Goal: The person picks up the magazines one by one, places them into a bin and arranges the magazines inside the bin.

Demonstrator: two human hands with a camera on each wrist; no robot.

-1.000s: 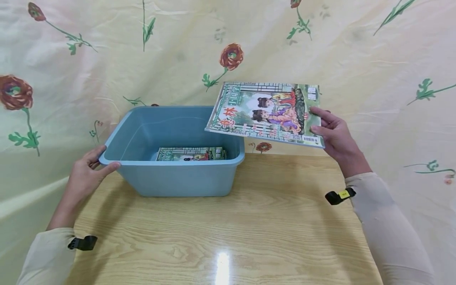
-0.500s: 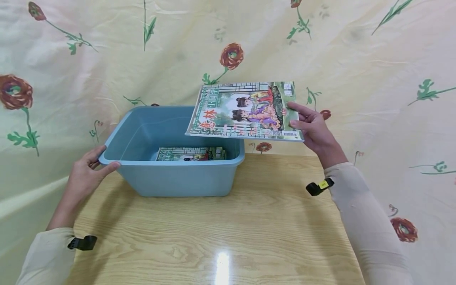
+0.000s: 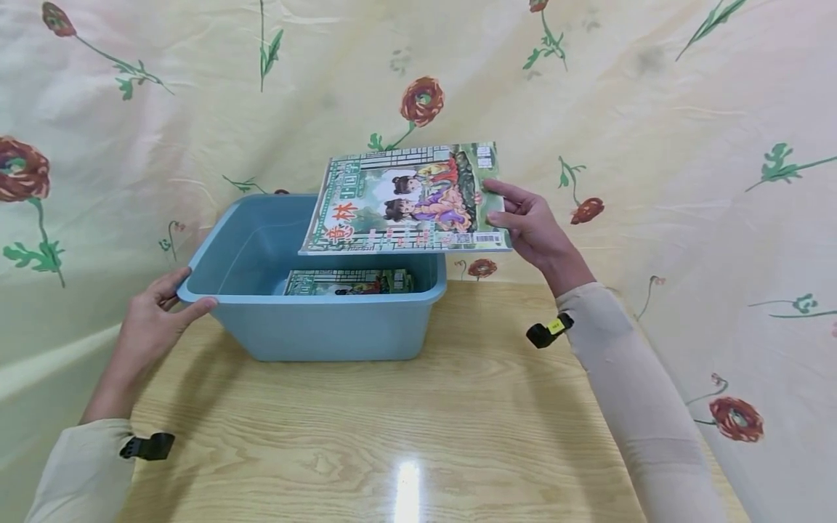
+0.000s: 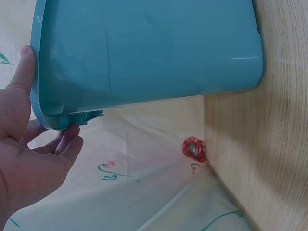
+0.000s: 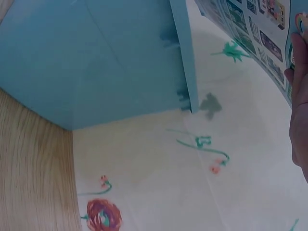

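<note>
Magazine with an illustrated glossy cover (image 3: 405,200) is pinched at its right edge by the right hand (image 3: 532,229), extending leftward over the blue plastic tub (image 3: 314,327), whose left rim is gripped by the left hand (image 3: 153,323).

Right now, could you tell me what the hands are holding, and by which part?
The right hand pinches the magazine by its right edge; the left hand grips the blue bin at its left rim corner.

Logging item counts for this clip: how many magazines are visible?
2: one magazine held by the right hand above the blue bin, one lying inside it. More may be hidden underneath.
</note>
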